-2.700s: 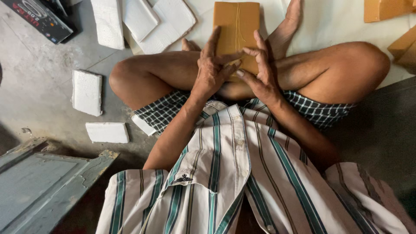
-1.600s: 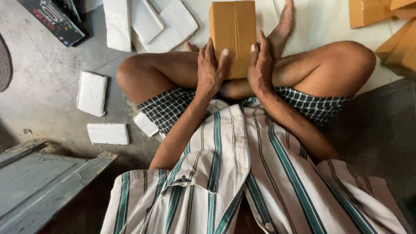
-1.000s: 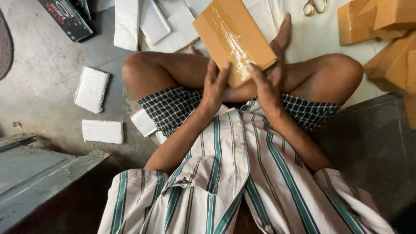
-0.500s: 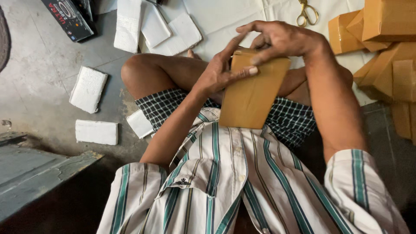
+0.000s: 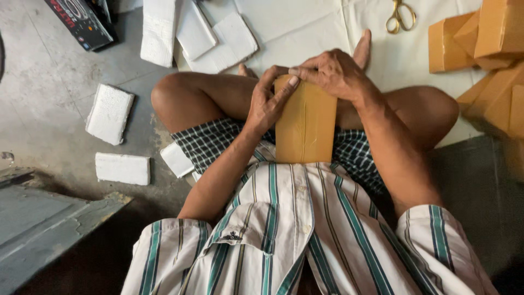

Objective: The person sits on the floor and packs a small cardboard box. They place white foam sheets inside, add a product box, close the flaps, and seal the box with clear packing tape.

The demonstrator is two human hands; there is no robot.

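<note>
A worn grey concrete floor (image 5: 49, 82) fills the left of the view, and a pale cloth sheet (image 5: 305, 27) spreads across the top, where a person sits cross-legged in a striped shirt and checked shorts. In the lap stands a flat brown cardboard box (image 5: 305, 128), wrapped in glossy clear film, its long axis running from twelve to six o'clock, the lower end resting against the shorts and the upper end under both hands. The left hand (image 5: 267, 104) comes in from seven o'clock, palm flat against the box's left edge, fingers stretched up toward the top corner. The right hand (image 5: 333, 71) arches over the top end from three o'clock, wrist bent, fingertips curled down onto the upper edge and meeting the left fingers there; both hands are closed on the box, neither clearly nearer to it. White foam slabs (image 5: 109, 112) lie scattered on the floor at nine and eleven o'clock, well apart from the hands. Gold-handled scissors (image 5: 400, 15) lie on the sheet at one o'clock, and more brown boxes (image 5: 480, 38) are stacked at two o'clock.
</note>
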